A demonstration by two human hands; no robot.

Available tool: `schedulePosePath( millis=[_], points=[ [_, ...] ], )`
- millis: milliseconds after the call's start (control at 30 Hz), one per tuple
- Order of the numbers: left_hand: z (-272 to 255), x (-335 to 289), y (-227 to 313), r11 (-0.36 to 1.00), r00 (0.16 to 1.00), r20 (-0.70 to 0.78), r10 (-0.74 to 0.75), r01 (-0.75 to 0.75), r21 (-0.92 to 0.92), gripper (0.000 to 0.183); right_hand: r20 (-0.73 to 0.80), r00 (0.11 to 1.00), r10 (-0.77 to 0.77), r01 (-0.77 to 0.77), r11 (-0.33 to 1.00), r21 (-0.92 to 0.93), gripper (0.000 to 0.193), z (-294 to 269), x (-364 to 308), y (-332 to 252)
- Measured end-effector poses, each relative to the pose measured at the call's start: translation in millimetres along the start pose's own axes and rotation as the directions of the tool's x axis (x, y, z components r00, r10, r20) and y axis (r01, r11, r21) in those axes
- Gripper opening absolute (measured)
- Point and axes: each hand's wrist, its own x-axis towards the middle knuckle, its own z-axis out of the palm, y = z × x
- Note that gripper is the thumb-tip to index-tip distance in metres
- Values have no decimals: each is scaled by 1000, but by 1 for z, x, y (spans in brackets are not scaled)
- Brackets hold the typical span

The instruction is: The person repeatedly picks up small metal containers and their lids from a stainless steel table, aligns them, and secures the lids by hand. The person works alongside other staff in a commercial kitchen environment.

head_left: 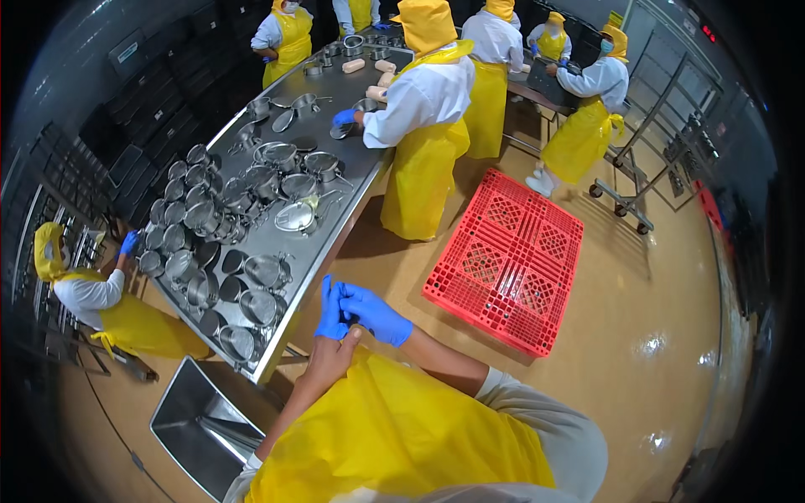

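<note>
My left hand (pixel 334 350) is up in front of the yellow apron, with its wrist and thumb bare. A blue glove (pixel 329 312) covers only its fingers, which point upward and look stretched out. My right hand (pixel 379 317), fully gloved in blue, is closed at the left hand's fingers and grips the partly worn glove. Both hands are just off the near right edge of the steel table (pixel 342 237). On that table, round metal moulds (pixel 267 270) with handles and clamps stand crowded together, with dark and shiny lids (pixel 295 216) among them.
A red plastic pallet (pixel 511 260) lies on the floor to the right. A steel bin (pixel 180 419) stands at lower left. Co-workers (pixel 423 142) in yellow aprons line the table and background. Pink meat rolls (pixel 377 92) lie farther up the table; a wheeled rack (pixel 650 142) stands back right.
</note>
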Motion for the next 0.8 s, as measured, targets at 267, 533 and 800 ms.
schedulePosePath(
  millis=[267, 533, 800],
  points=[
    [73, 111, -84, 950, 987, -148, 59, -101, -295, 93, -215, 976, -23, -30, 969, -243, 16, -105, 24, -48],
    [-9, 182, -136, 916, 986, -135, 94, -139, -377, 96, -441, 894, -81, -47, 961, -272, 20, -128, 153, -41],
    [-56, 233, -161, 916, 968, -250, 36, -131, -379, 95, -434, 899, 63, -182, 954, -238, 21, -161, 240, -41]
  ],
)
